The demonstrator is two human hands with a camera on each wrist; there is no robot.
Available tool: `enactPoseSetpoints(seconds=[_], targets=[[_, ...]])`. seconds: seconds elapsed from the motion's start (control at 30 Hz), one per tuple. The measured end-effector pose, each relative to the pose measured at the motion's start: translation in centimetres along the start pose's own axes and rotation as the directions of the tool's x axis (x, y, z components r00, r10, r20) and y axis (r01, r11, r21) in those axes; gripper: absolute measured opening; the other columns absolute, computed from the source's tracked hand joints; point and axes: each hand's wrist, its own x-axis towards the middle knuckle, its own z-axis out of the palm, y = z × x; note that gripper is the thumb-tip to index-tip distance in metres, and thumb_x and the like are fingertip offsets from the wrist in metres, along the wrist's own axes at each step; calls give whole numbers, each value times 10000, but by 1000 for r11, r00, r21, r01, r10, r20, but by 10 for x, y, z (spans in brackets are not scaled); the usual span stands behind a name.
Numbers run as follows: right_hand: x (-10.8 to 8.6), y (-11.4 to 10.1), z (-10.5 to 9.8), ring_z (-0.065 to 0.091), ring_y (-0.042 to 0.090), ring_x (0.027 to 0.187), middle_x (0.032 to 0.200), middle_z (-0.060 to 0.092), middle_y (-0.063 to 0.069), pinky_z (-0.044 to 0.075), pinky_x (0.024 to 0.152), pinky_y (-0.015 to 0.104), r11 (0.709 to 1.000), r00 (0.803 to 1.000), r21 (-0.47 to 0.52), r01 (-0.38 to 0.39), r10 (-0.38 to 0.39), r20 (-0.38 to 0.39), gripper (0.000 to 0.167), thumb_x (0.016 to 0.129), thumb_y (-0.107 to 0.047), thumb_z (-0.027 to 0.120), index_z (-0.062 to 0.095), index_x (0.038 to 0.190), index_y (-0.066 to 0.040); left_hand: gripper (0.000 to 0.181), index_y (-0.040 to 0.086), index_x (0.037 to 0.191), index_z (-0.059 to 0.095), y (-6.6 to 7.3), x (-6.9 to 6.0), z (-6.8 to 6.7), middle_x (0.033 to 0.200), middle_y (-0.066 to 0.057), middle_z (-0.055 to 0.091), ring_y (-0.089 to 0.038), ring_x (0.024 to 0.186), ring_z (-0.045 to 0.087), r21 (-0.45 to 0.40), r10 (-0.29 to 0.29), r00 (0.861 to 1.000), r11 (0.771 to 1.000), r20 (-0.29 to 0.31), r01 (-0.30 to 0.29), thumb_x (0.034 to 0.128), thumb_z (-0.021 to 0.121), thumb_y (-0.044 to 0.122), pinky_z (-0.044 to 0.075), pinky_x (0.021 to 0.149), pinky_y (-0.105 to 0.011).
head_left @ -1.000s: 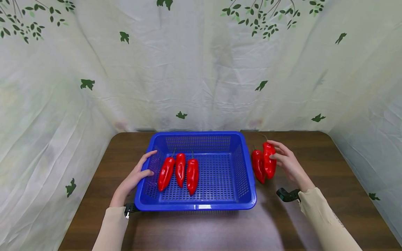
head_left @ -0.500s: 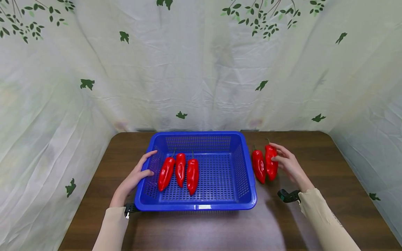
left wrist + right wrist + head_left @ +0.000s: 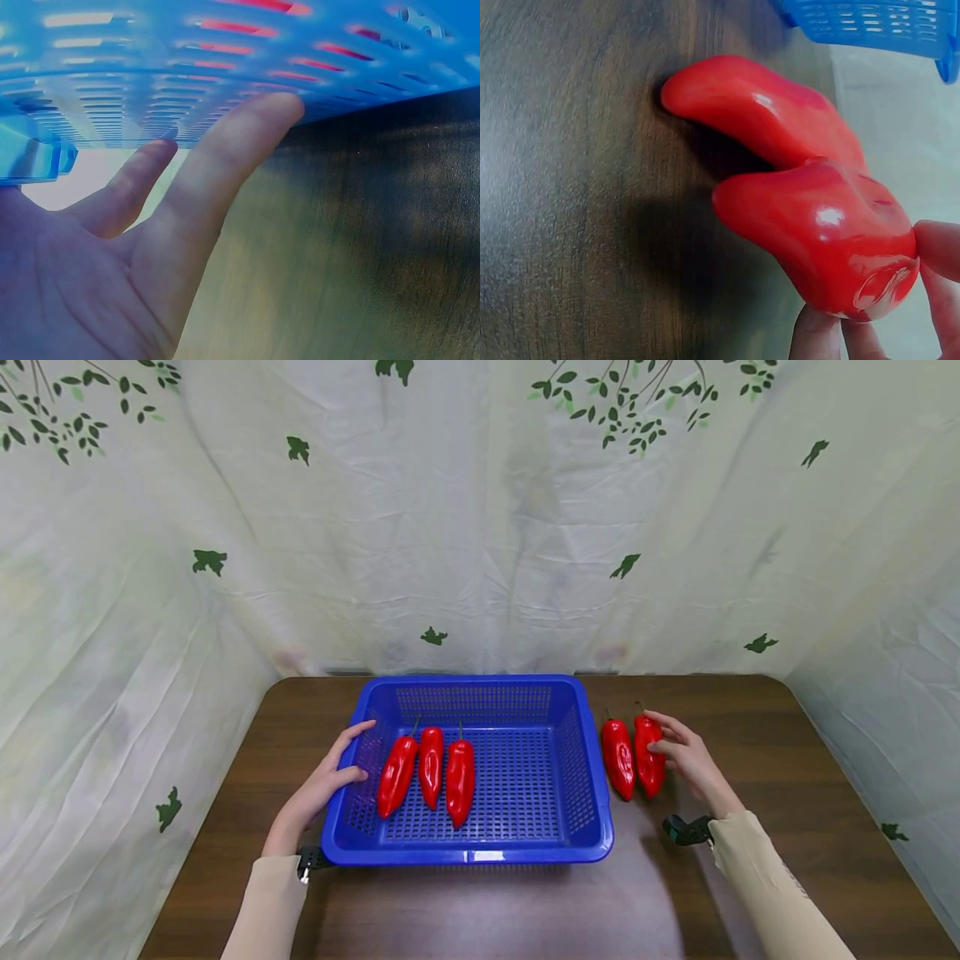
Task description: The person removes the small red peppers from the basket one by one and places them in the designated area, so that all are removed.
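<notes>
The left hand (image 3: 318, 785) grips the left rim of a blue plastic basket (image 3: 480, 855); in the left wrist view, fingers (image 3: 232, 157) reach along the slotted outer wall. Three red peppers lie side by side inside: a left pepper (image 3: 397, 775), a smaller middle pepper (image 3: 431, 768) and a right pepper (image 3: 460, 783). Right of the basket, my right hand (image 3: 693, 760) pinches another red pepper (image 3: 832, 232) between thumb and fingers, stem pointing away. Close beside it a red pepper (image 3: 765, 112) lies on the table. Whether the held pepper touches the tabletop is hard to tell.
The brown wooden table (image 3: 780, 752) extends to both sides and in front of the basket. Behind it and along the sides hangs a pale curtain (image 3: 480, 552) with printed leaves. A dark wrist strap (image 3: 686, 831) sits on the right wrist.
The right hand has drawn its pepper slightly toward the person and to the right, so a small gap shows between it and the neighbouring pepper. The left hand and basket stay put.
</notes>
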Motion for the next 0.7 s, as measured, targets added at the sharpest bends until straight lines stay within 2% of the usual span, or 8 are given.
enactPoseSetpoints(seconds=[0.43, 0.7], targets=[[2, 3, 2, 392, 390, 1165, 1427, 298, 283, 471, 803, 305, 993, 999, -108, -37, 35, -26, 548, 950, -62, 479, 327, 1477, -78, 691, 263, 1505, 204, 0, 0, 0, 1540, -186, 43, -540, 1283, 274, -20, -7, 1000, 1000, 1, 7, 904, 473, 53, 489, 846, -561], [2, 3, 6, 340, 442, 1206, 1397, 294, 300, 480, 816, 319, 988, 1000, -153, -25, 21, -23, 563, 932, -35, 494, 330, 1471, -45, 692, 261, 1504, 205, 0, 0, 0, 1542, -182, 37, -537, 1291, 263, -9, -1, 1000, 1000, 1, 1, 902, 473, 49, 480, 857, -568]])
